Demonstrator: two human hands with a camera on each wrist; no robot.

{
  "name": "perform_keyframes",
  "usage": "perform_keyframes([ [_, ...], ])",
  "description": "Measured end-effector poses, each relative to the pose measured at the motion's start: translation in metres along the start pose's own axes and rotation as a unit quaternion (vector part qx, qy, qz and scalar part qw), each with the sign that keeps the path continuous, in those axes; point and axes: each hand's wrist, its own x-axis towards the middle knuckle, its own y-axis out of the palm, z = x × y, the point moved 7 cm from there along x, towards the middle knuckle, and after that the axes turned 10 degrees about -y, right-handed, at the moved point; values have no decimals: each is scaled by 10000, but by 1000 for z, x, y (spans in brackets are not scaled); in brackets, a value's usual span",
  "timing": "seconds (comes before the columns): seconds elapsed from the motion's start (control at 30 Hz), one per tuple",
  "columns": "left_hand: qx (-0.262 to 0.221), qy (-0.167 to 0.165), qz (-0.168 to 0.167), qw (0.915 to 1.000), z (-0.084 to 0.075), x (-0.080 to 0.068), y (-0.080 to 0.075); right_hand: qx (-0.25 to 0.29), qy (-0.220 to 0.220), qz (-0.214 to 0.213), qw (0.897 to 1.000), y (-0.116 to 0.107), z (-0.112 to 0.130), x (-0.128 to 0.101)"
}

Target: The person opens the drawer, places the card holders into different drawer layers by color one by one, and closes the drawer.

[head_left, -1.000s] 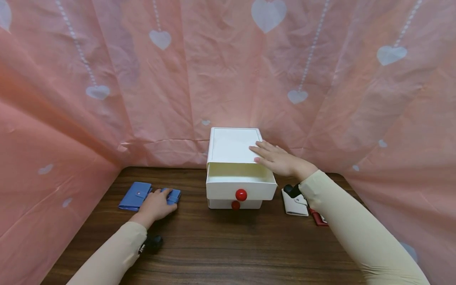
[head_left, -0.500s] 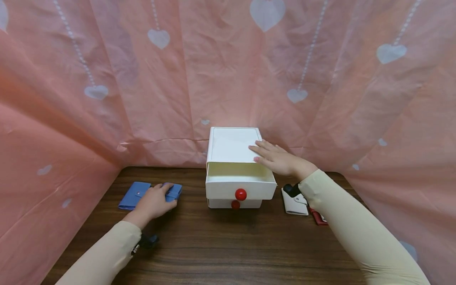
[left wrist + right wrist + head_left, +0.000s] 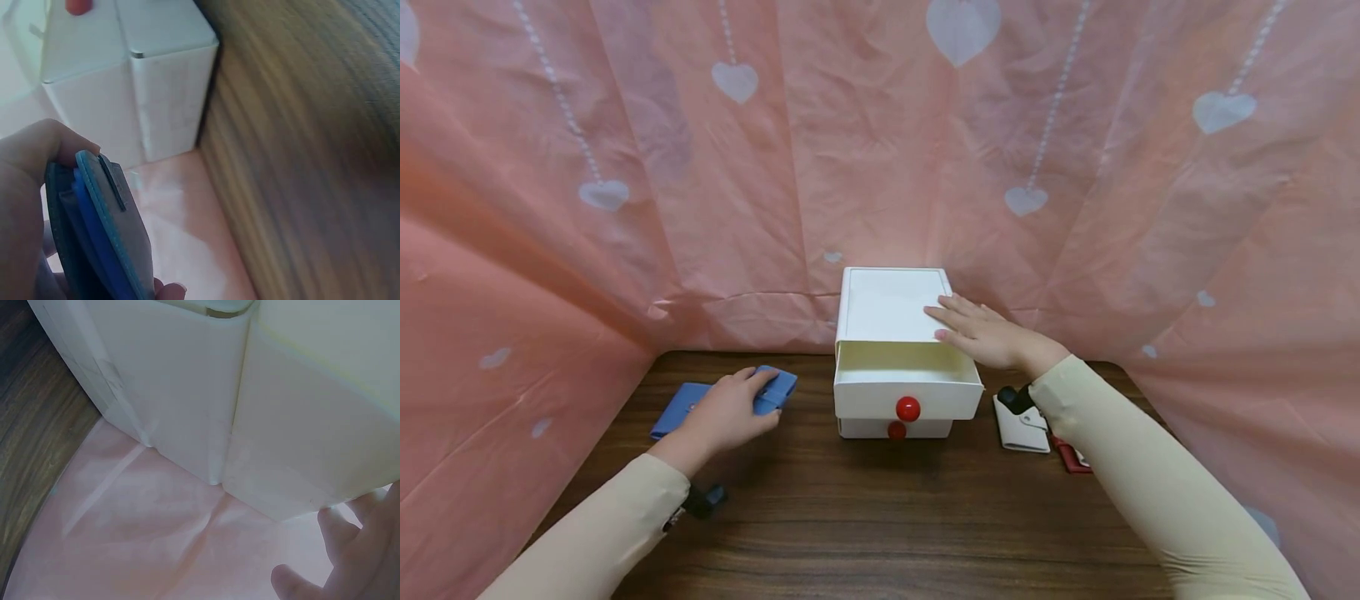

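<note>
Small blue wallet [image 3: 777, 392] sits tilted in the person's left hand [image 3: 724, 417], left of the white drawer unit [image 3: 891, 304] and near it. Thumb and fingers pinch the wallet by its sides; the left wrist view shows it edge-on, its layers slightly parted along one side. Just beside the left hand, and partly hidden behind it, a larger blue wallet [image 3: 676, 408] lies flat on the dark wooden table [image 3: 850, 517]. The right hand [image 3: 988, 340] is spread — its fingertips rest on the right edge of the unit's top, near the front, and it grips nothing. Below that top, the upper drawer [image 3: 865, 402] stands partly out, with a red knob [image 3: 907, 408] on its front; the lower drawer [image 3: 857, 428] sits further back beneath it, bearing a second red knob [image 3: 897, 430]. To the right of the unit lie a white wallet [image 3: 1021, 429] and, next to it, a red wallet [image 3: 1070, 457] — the latter partly covered by the right sleeve [image 3: 1150, 475]. Behind everything hangs a pink curtain [image 3: 880, 167] printed with pale hearts.
</note>
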Motion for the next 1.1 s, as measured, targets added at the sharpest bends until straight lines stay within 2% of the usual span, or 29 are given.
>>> perform_keyframes([
  [0.4,-303,455,-261,9982,-26,1,-34,4,-10,20,10000,0,1,-1],
  [0.63,-533,919,-380,9936,-43,-1,-59,31,-9,27,10000,0,2,-1],
  [0.87,-524,1091,-379,9919,-51,0,-80,38,1,27,10000,2,0,-2],
  [1.1,-537,1578,-517,9847,-63,4,-94,3,-9,-9,10000,1,-1,-3],
])
